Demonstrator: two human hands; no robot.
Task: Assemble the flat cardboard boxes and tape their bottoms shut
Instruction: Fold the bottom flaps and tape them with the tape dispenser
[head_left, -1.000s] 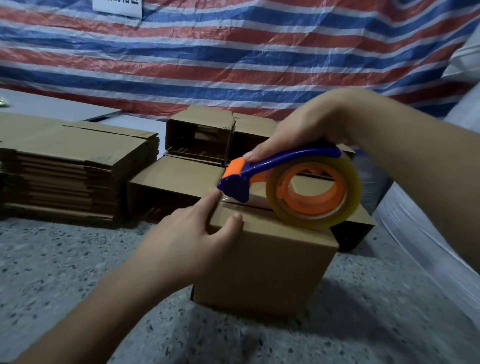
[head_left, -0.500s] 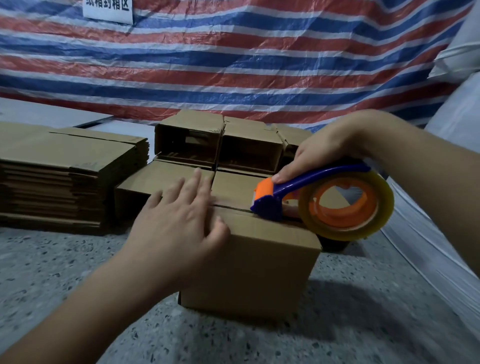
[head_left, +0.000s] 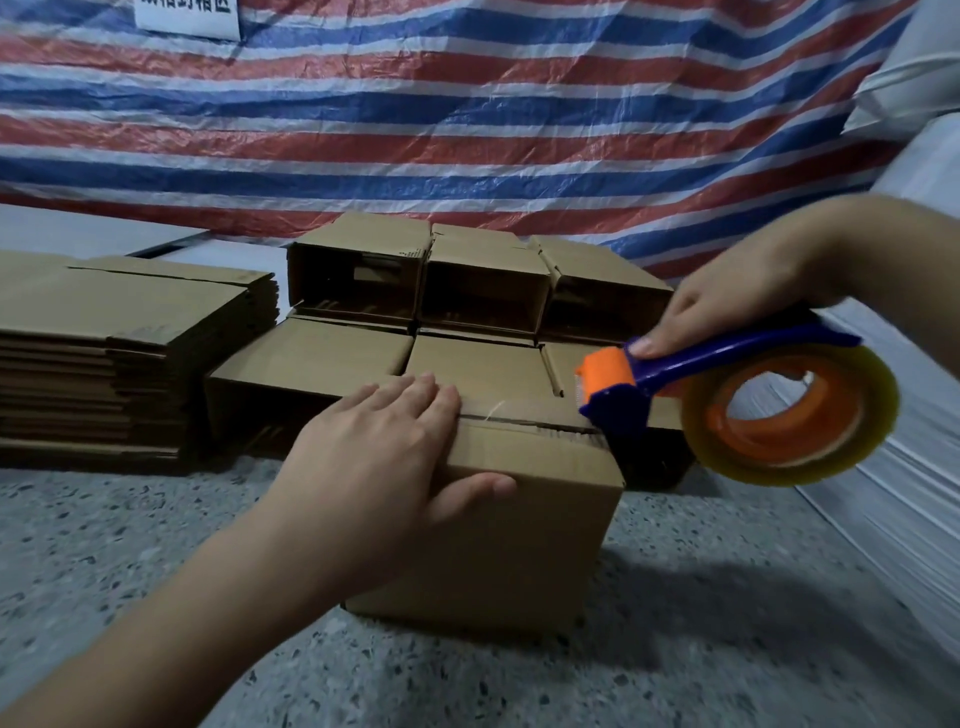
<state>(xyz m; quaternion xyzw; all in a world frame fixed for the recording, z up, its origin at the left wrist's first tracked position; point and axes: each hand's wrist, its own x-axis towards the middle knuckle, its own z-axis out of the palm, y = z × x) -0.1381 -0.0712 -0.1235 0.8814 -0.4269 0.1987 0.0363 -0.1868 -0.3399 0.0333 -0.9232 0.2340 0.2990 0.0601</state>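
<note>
The left hand (head_left: 379, 457) is pressing flat, fingers straight, on the box (head_left: 498, 519) standing on the floor (head_left: 727, 649), steadying its closed flaps. The right hand (head_left: 727, 306) is gripping the tape dispenser (head_left: 727, 395) at the seam's right edge, apparently to finish the strip.

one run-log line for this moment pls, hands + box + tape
left hand: flat on box top, open | right hand: grips tape dispenser at box's right edge | seam: tape visible | flat stack: left
</note>
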